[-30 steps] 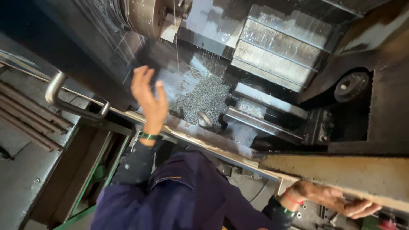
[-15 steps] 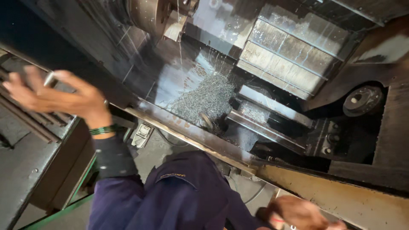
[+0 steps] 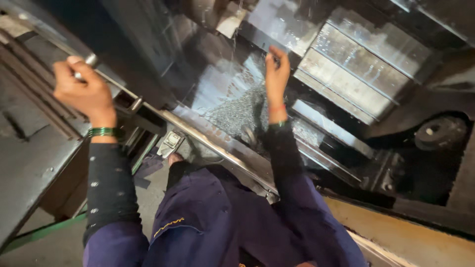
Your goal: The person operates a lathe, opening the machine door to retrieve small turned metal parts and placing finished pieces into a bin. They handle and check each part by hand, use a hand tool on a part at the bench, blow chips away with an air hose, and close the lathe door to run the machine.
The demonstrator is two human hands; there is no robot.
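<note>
- The left hand [image 3: 84, 91] was curled round the metal door handle [image 3: 89, 62] at the upper left of the machine, fingers wrapped tight on the bar with only its bright end showing past the knuckles.
- That handle's long axis seemed to run up and to the right, along the edge of the sliding door [image 3: 34, 148], though blur made the line hard to judge.
- The right hand [image 3: 276, 74] was up inside the machine's enclosure, fingers drawn together and pointing upward; I could not tell whether they pinched anything.
- Just below that wrist lay a heap of grey metal chips [image 3: 237, 111] on the wet sloping bed, with the ribbed way cover [image 3: 356, 64] off to the right.
- Half a second before, the left hand had been spread open and only reaching toward the handle; now it had closed on it.
- The right hand had come up from low by the yellow front edge [image 3: 420, 237] into the enclosure.
</note>
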